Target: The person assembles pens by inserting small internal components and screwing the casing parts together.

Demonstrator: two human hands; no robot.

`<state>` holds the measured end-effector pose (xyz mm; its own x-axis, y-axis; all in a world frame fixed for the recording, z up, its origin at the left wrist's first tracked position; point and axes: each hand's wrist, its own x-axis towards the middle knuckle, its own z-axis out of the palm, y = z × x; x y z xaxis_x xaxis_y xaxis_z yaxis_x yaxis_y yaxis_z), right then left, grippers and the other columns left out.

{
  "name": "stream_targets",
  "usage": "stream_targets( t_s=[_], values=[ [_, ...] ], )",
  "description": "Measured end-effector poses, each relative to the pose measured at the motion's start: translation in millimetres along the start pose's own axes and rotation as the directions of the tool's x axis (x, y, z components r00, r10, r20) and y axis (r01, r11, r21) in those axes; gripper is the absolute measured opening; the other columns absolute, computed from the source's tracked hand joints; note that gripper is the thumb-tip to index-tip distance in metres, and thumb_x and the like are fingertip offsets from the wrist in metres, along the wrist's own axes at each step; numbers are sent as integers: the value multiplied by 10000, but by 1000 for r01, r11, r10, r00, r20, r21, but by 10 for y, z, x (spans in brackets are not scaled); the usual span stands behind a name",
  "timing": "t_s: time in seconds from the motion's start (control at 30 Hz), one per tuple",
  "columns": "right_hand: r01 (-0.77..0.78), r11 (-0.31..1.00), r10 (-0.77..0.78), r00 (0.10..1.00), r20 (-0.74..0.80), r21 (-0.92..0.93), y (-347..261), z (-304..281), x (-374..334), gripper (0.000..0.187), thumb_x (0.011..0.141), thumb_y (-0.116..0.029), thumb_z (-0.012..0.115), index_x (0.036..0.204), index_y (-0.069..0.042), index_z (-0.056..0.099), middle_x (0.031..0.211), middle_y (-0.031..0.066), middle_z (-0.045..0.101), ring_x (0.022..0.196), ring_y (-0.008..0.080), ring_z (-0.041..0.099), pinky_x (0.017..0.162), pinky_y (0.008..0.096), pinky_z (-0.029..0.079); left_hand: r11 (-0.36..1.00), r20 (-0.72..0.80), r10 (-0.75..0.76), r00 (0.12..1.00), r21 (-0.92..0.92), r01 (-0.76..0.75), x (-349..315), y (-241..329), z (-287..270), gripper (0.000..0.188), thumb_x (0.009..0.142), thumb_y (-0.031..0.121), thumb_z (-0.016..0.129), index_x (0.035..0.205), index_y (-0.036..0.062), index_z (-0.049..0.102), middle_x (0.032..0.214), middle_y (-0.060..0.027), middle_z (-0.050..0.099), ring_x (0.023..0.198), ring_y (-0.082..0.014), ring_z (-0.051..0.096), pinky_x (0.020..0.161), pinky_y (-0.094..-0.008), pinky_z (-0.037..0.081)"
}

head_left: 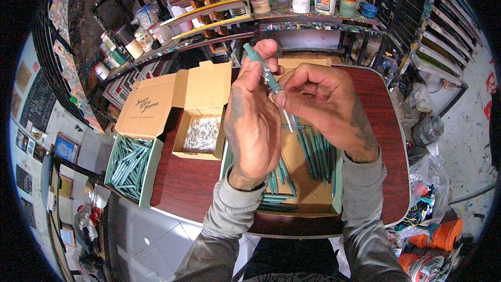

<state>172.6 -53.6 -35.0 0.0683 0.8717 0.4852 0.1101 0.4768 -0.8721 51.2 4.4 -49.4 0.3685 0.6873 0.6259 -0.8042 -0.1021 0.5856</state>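
Two grey sleeves (232, 214) come in from the lower edge, L hand (253, 130) and R hand (334, 96) raised close tog. L hand grips a green pen (264, 72), thumb in front, fingers behind, pen tilted w/ its top end up-left; R hand pinches its lower end btw thumb and forefinger, where a clear strip (290, 124) w/ white print sticks out below. Under the hands, an open box (312, 197) holds loose green pens (315, 154), some in a row along the R side, a few crosswise at the near L corner; part of it is hidden by the L hand & wrist. Box sits on a dark red counter (175, 185). To the L, a small cardboard box (197, 155) w/ clear plastic bits (204, 134), then, farther L, a green-sided box (151, 164) full of jumbled green pens (129, 169), lid open. Beyond the counter, a paint-stained shelf (279, 16) w/ tubs (300, 2), plus a slanted rack (209, 15) w/ yellow edges
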Motion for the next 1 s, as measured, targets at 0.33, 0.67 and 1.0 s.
stream_targets(
  t_s=[0.33, 0.67, 1.0],
  values=[
    [-27, 1000, 27, 998, -49, 0, -26, -7, -2, 116, 852, -89, 692, 883, 8, 638, 848, 46, 648, 826, 117, 619, 756, 270, 510, 999, -4, -33, 999, -29, 33, 11, 7, 12, 563, 996, 429, 423, 1372, 12, 436, 1280, -54, 476, 1160, -185, 433, 1024, -359, 343],
    [-51, 999, 52, 995, -89, 11, -25, -17, -12, 134, 833, -92, 720, 881, 14, 654, 846, 57, 668, 823, 121, 638, 733, 255, 520, 987, -3, 24, 1000, 162, -23, 41, 18, 63, 552, 997, 383, 408, 1355, -36, 443, 1267, -69, 483, 1136, -165, 423, 988, -336, 341],
    [-44, 998, 49, 995, -84, 54, -71, -38, -10, 115, 839, -76, 714, 889, 10, 657, 870, 50, 674, 841, 120, 643, 746, 258, 524, 872, 57, -23, 998, 489, -8, 191, 212, -54, 464, 857, 148, 571, 1279, -43, 539, 1030, -62, 622, 893, -103, 525, 874, -270, 428]
  ],
)
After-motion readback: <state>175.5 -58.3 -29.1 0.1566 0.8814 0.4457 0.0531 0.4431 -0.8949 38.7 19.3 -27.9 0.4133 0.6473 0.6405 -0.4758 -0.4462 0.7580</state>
